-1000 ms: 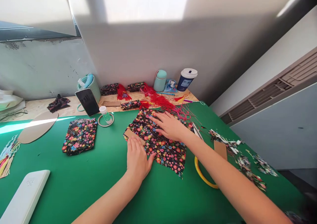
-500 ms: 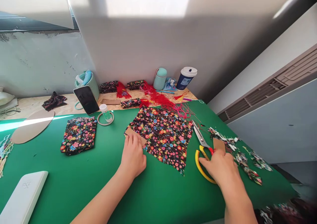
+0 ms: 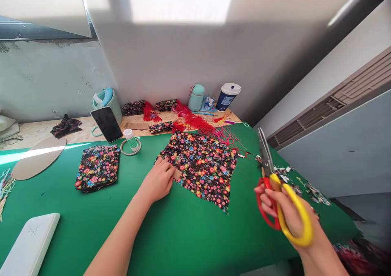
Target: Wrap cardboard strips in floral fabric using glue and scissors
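Gripping the red and yellow handles of the scissors (image 3: pixel 276 190), the right hand (image 3: pixel 287 215) has its fingers closed through the loops and lifts the tool above the green mat (image 3: pixel 195 235). The metal blades point up and away from the person and look shut together. The hand is at the right side of the mat, well apart from the cloth.

The left hand (image 3: pixel 157 182) lies flat with its fingers stretched out and open. The fingertips press on a small brown cardboard piece (image 3: pixel 176 173) at the left edge of the flowered black fabric (image 3: pixel 201 166). This fabric is spread flat in the middle of the mat, between the two hands.

To the left lies a folded flowered cloth (image 3: pixel 97 167), and behind it stand a small bottle (image 3: pixel 130 139) in a ring and a dark phone (image 3: pixel 107 123) leaning against a green basket (image 3: pixel 113 103). Red tassel threads (image 3: pixel 201 125) lie just behind the fabric, touching its far edge. By the wall stand a mint flask (image 3: pixel 196 97) and a dark cup (image 3: pixel 227 96) with a white lid. Small fabric scraps (image 3: pixel 314 192) are scattered at the right edge of the mat. A white flat box (image 3: pixel 29 243) lies at the near left corner.
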The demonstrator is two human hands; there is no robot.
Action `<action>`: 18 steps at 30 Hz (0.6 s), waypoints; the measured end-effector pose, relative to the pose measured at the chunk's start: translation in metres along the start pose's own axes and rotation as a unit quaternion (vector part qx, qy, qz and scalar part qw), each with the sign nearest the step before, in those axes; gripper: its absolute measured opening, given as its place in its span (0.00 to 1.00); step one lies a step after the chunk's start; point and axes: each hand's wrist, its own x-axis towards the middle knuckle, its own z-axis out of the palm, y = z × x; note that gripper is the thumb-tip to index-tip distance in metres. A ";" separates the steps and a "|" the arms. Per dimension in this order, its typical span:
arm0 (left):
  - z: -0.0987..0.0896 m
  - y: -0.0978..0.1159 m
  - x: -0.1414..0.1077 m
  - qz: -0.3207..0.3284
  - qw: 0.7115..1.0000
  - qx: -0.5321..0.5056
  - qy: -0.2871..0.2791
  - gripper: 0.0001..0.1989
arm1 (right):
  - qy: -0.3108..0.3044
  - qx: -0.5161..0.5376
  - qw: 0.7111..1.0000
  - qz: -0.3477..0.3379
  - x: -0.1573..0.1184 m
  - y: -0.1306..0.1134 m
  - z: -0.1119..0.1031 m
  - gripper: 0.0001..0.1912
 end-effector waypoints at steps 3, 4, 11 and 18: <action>-0.003 -0.010 0.001 0.018 1.000 -0.005 0.003 0.13 | -0.130 0.132 0.977 0.102 -0.037 -0.003 0.020 0.24; -0.002 -0.011 0.001 0.018 1.000 -0.004 0.002 0.13 | -0.157 0.154 0.967 0.126 -0.048 -0.001 0.028 0.26; 0.013 0.003 -0.001 -0.030 0.999 0.031 -0.023 0.14 | -0.229 0.188 0.910 0.289 -0.095 0.018 0.066 0.31; 0.023 0.024 -0.006 -0.106 0.991 0.064 -0.056 0.17 | -0.177 0.120 0.922 0.322 -0.111 0.046 0.072 0.30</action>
